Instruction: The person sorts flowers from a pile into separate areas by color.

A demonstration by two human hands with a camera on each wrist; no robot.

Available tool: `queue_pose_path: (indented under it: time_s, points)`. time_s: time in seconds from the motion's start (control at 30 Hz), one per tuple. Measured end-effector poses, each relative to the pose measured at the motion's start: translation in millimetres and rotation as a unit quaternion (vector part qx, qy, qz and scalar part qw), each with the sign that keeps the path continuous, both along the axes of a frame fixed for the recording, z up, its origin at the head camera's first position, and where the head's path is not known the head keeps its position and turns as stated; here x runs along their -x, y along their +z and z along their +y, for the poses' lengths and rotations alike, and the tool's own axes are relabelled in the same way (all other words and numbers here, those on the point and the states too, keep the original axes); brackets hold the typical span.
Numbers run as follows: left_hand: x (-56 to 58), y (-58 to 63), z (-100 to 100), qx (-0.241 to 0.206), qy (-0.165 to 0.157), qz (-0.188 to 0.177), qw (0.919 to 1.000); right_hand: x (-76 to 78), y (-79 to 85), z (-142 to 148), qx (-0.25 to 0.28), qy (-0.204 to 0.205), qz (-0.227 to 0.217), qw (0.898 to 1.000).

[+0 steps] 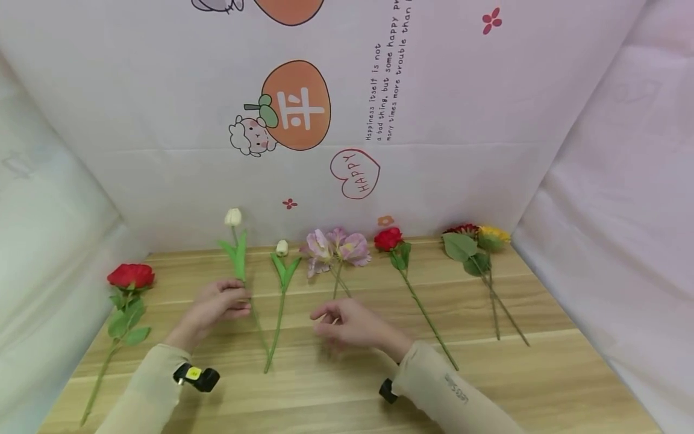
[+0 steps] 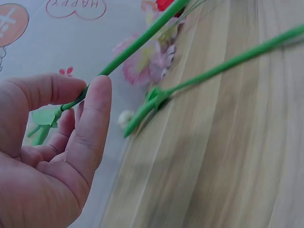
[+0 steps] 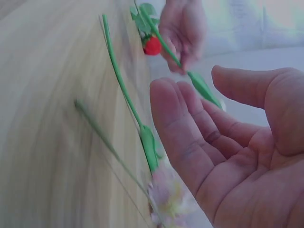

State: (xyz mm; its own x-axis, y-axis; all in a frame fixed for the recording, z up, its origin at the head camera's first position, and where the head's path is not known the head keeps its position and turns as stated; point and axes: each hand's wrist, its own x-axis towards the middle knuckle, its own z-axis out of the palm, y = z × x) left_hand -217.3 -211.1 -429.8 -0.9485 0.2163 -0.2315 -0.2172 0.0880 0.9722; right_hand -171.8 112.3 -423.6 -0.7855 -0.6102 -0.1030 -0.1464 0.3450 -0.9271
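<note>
My left hand [image 1: 221, 301] pinches the green stem of a white artificial tulip [image 1: 233, 218] just below its leaves. In the left wrist view that tulip's stem [image 2: 135, 43] runs between thumb and index finger. A second white tulip [image 1: 282, 248] lies on the table to its right. My right hand [image 1: 352, 324] hovers palm inward over the lower stems of the pink-purple flowers [image 1: 340, 248]. The right wrist view shows its fingers [image 3: 178, 126] loosely bent and apart from the thumb, with nothing between them.
A red rose [image 1: 131, 276] lies at the far left of the wooden table [image 1: 303, 398]. Another red rose [image 1: 388, 239] lies right of the pink flowers. A yellow flower [image 1: 493, 236] and a dark red flower [image 1: 462, 229] cross stems at the right. A printed cloth [image 1: 444, 120] hangs behind.
</note>
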Motion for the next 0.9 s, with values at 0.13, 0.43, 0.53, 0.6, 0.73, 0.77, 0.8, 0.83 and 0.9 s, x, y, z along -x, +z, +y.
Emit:
queue_pose_path:
  time_s: [0.13, 0.43, 0.53, 0.6, 0.73, 0.77, 0.8, 0.83, 0.9]
  points:
    - [0.5, -3.3, 14, -0.001, -0.005, 0.004, 1.0, 0.1, -3.6, -21, 0.005, -0.006, -0.027, 1.0]
    - [3.9, -6.1, 32, -0.01, 0.012, 0.01, 0.9998, 3.9, -4.5, -53, -0.027, -0.029, -0.037, 0.999]
    - [5.5, -7.9, 34, -0.008, 0.014, 0.008, 0.9998, 6.8, -5.4, -61, -0.066, -0.03, -0.002, 0.997]
    - [6.2, -10.0, 34, -0.007, 0.015, 0.007, 0.9998, 9.3, -7.1, -67, -0.083, -0.034, 0.007, 0.996]
    - [7.1, -14.4, 35, -0.002, 0.017, 0.006, 0.9998, 13.5, -12.6, -76, -0.08, -0.056, -0.022, 0.995]
    - [7.4, -15.5, 35, -0.001, 0.018, 0.005, 0.9998, 14.2, -14.0, -78, -0.076, -0.061, -0.028, 0.995]
    - [7.7, -16.3, 35, 0.0, 0.017, 0.004, 0.9998, 15.3, -15.9, -80, -0.073, -0.066, -0.035, 0.995]
    - [8.1, -17.1, 35, 0.0, 0.018, 0.003, 0.9998, 16.1, -17.3, -81, -0.071, -0.07, -0.037, 0.994]
    - [9.0, -18.6, 35, 0.002, 0.018, 0.001, 0.9998, 17.1, -20.0, -84, -0.066, -0.075, -0.043, 0.994]
